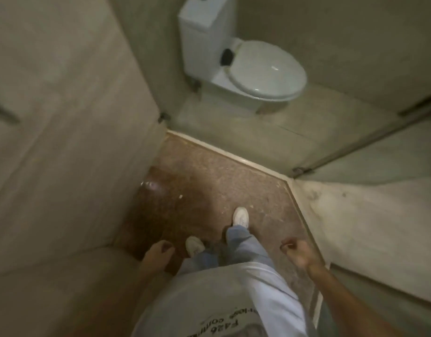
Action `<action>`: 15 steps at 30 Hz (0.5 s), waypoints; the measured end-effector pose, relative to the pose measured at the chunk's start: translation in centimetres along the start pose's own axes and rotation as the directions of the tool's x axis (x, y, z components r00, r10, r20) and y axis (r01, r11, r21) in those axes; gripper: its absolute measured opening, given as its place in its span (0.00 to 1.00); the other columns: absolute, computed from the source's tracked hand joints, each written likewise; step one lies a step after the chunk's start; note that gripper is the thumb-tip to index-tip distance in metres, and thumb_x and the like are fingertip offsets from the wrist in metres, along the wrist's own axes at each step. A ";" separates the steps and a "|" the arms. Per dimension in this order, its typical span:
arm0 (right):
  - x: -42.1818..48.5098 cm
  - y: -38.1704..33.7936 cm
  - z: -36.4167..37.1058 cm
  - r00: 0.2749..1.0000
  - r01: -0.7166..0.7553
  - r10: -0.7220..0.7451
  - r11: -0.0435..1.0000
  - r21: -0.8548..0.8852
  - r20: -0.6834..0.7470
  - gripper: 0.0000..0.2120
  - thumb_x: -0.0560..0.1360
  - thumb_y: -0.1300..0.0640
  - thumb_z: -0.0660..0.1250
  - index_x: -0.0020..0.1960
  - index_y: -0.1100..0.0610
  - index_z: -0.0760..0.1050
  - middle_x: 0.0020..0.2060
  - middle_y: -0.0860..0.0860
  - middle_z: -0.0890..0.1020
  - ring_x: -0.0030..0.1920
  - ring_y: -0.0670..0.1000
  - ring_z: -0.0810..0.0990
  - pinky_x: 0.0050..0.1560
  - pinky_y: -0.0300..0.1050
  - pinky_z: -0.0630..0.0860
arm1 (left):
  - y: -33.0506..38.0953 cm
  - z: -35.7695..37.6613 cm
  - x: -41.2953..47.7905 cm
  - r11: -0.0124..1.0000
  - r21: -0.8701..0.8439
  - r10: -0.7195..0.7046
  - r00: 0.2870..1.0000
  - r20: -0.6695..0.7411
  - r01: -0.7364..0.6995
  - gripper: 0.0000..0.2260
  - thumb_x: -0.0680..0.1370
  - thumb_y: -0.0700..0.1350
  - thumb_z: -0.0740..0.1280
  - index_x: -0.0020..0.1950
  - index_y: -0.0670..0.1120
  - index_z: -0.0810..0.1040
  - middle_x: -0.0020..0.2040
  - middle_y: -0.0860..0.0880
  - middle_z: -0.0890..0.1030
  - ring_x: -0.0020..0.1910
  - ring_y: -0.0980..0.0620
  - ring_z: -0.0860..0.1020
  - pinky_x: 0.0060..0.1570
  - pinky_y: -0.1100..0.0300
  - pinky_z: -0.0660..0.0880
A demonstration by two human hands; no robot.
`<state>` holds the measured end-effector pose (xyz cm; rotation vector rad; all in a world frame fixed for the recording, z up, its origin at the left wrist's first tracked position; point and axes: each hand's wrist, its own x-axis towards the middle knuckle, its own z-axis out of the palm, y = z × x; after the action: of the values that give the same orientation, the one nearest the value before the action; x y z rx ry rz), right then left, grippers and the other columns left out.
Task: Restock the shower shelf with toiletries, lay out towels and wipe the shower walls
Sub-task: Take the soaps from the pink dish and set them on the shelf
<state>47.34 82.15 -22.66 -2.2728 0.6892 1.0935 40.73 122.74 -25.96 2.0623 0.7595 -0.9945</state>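
Note:
I stand on the brown speckled shower floor (209, 181), looking down at my white shoes and grey trousers. My left hand (158, 251) hangs low at my left side with its fingers loosely curled and holds nothing. My right hand (296, 251) hangs at my right side, fingers also loosely curled, nothing in it. A beige tiled shower wall (63, 130) rises close on the left. No toiletries, towels or cloth are in view.
A pale raised threshold (229, 154) edges the shower floor. Beyond it stands a white toilet (263, 69) with its lid down. A glass panel with metal fittings (355, 152) runs at the right, and a light wall (367, 227) lies beside my right arm.

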 end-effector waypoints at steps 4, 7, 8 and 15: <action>0.0 9.1 0.1 0.988 -0.148 0.152 0.971 0.189 -0.009 0.08 0.76 0.59 0.69 0.45 0.63 0.82 0.41 0.60 0.85 0.42 0.58 0.83 0.43 0.47 0.77 | 5.5 0.7 1.4 0.983 0.178 0.047 0.998 0.040 -0.053 0.05 0.81 0.50 0.66 0.53 0.52 0.79 0.51 0.50 0.82 0.50 0.50 0.81 0.45 0.59 0.75; -0.3 14.4 0.0 0.990 -0.132 0.142 0.942 0.309 -0.012 0.05 0.77 0.56 0.69 0.52 0.55 0.78 0.50 0.53 0.82 0.54 0.55 0.81 0.56 0.48 0.77 | 11.6 1.9 1.6 0.971 0.231 0.059 0.997 0.048 -0.068 0.07 0.82 0.51 0.64 0.50 0.50 0.79 0.47 0.48 0.83 0.45 0.49 0.82 0.44 0.56 0.78; -0.3 15.7 -0.5 0.988 -0.137 0.151 0.923 0.359 -0.011 0.07 0.78 0.57 0.69 0.56 0.54 0.77 0.52 0.54 0.80 0.55 0.55 0.80 0.56 0.47 0.75 | 13.5 2.7 2.0 0.964 0.255 0.065 0.996 0.058 -0.078 0.07 0.82 0.51 0.63 0.51 0.50 0.79 0.48 0.48 0.83 0.47 0.48 0.81 0.46 0.56 0.77; 0.7 26.0 -3.1 0.966 -0.224 0.257 0.831 0.508 0.005 0.11 0.77 0.51 0.68 0.58 0.51 0.82 0.55 0.51 0.84 0.56 0.54 0.82 0.52 0.43 0.76 | 25.7 11.4 6.4 0.907 0.365 0.159 0.973 0.167 -0.211 0.18 0.76 0.59 0.66 0.59 0.50 0.79 0.54 0.50 0.84 0.54 0.49 0.82 0.62 0.47 0.76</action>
<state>32.85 60.94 -27.56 -1.8016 1.1659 0.8204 58.63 100.14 -27.52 2.3145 0.3054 -1.2310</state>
